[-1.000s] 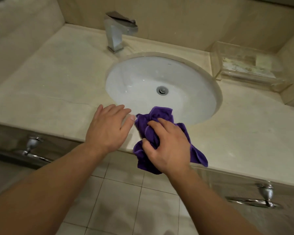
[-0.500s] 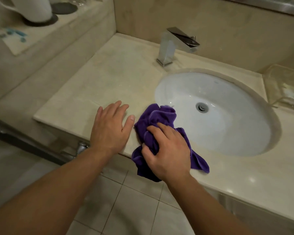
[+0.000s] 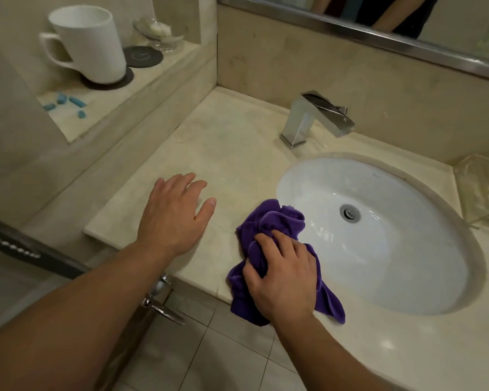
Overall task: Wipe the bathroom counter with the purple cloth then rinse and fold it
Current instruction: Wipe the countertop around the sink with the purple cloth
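A bunched purple cloth (image 3: 271,221) lies on the front strip of the beige stone counter (image 3: 223,145), at the left rim of the white oval sink (image 3: 378,249). My right hand (image 3: 283,272) presses down on the cloth and grips its folds; part of the cloth hangs over the counter's front edge. My left hand (image 3: 175,213) rests flat on the counter to the left of the cloth, fingers spread, holding nothing.
A chrome faucet (image 3: 314,119) stands behind the sink. A raised ledge at the left carries a white mug (image 3: 88,43), a dark coaster (image 3: 143,56), a glass dish and small blue pieces (image 3: 68,104). A clear tray (image 3: 483,190) sits at the right. A metal drawer handle (image 3: 158,300) sticks out below the counter.
The view has swung left, bringing the ledge and mug into sight. My left hand has slid left, away from the cloth. My right hand stays on the cloth beside the sink.
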Demonstrator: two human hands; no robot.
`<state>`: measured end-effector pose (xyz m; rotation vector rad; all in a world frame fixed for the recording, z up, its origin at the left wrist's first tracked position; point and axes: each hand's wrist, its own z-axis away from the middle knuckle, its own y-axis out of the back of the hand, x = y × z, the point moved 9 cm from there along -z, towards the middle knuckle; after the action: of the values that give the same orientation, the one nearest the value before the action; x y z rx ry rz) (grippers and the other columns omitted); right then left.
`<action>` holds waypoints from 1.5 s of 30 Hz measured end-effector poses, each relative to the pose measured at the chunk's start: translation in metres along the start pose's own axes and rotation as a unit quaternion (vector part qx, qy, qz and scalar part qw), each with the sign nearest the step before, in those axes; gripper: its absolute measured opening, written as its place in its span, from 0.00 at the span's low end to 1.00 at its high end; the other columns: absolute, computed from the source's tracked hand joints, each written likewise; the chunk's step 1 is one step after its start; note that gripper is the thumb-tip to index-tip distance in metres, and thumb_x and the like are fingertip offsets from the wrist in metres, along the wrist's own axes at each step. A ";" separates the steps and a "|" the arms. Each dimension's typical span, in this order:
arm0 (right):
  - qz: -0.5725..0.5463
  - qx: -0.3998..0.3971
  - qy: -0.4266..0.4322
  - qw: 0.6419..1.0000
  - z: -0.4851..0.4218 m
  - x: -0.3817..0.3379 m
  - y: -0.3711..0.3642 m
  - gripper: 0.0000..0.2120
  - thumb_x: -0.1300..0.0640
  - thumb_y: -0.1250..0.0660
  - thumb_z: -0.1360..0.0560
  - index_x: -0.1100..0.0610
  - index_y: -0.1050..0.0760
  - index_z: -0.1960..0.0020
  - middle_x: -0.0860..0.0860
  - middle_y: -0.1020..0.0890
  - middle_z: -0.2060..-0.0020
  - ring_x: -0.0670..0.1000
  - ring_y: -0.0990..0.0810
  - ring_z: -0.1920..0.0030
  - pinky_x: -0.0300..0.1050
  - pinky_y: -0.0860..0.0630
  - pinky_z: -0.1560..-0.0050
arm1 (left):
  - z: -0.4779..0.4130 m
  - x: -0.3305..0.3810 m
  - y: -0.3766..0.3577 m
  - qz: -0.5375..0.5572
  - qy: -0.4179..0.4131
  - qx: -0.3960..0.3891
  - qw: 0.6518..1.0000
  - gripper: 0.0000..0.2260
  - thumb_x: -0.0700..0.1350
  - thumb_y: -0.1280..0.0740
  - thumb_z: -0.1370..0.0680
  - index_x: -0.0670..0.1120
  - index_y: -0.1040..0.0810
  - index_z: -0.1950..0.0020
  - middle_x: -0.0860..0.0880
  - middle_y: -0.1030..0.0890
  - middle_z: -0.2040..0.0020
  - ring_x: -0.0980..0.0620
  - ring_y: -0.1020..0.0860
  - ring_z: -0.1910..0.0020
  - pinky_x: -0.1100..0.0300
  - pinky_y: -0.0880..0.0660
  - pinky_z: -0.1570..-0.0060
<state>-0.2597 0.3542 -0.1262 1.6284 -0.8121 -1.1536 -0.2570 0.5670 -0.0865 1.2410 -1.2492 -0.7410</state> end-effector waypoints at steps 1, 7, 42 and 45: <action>0.002 0.002 0.003 1.000 -0.005 -0.004 -0.001 0.24 0.36 0.41 0.27 0.44 0.25 0.35 0.47 0.21 0.36 0.55 0.23 0.37 0.59 0.25 0.36 | -0.005 -0.005 0.002 -0.001 0.005 0.004 1.000 0.32 0.62 0.54 0.23 0.45 0.26 0.30 0.43 0.28 0.28 0.45 0.33 0.28 0.45 0.45 0.25; -0.007 -0.018 0.043 0.999 -0.043 -0.021 -0.013 0.25 0.37 0.40 0.26 0.45 0.26 0.33 0.48 0.22 0.33 0.56 0.24 0.35 0.59 0.27 0.34 | -0.037 -0.008 -0.006 -0.002 0.022 -0.005 1.000 0.32 0.62 0.56 0.23 0.47 0.28 0.28 0.45 0.30 0.27 0.46 0.35 0.27 0.45 0.46 0.25; -0.005 0.015 -0.002 1.000 -0.218 -0.068 -0.047 0.23 0.36 0.37 0.29 0.43 0.26 0.36 0.47 0.21 0.36 0.57 0.23 0.37 0.59 0.28 0.36 | -0.231 -0.031 0.024 0.034 -0.084 0.034 0.995 0.25 0.54 0.48 0.20 0.42 0.23 0.33 0.44 0.22 0.36 0.44 0.28 0.34 0.49 0.33 0.33; -0.008 0.018 -0.025 0.999 -0.229 -0.070 -0.049 0.24 0.36 0.38 0.29 0.43 0.27 0.35 0.48 0.22 0.35 0.57 0.24 0.36 0.60 0.29 0.35 | -0.252 -0.024 0.025 0.050 -0.123 0.028 0.991 0.24 0.54 0.48 0.20 0.42 0.23 0.34 0.45 0.21 0.37 0.45 0.27 0.35 0.49 0.31 0.34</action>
<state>-0.0674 0.5053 -0.1264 1.6426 -0.8579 -1.2022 -0.0276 0.6639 -0.0363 1.1477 -1.5313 -0.8070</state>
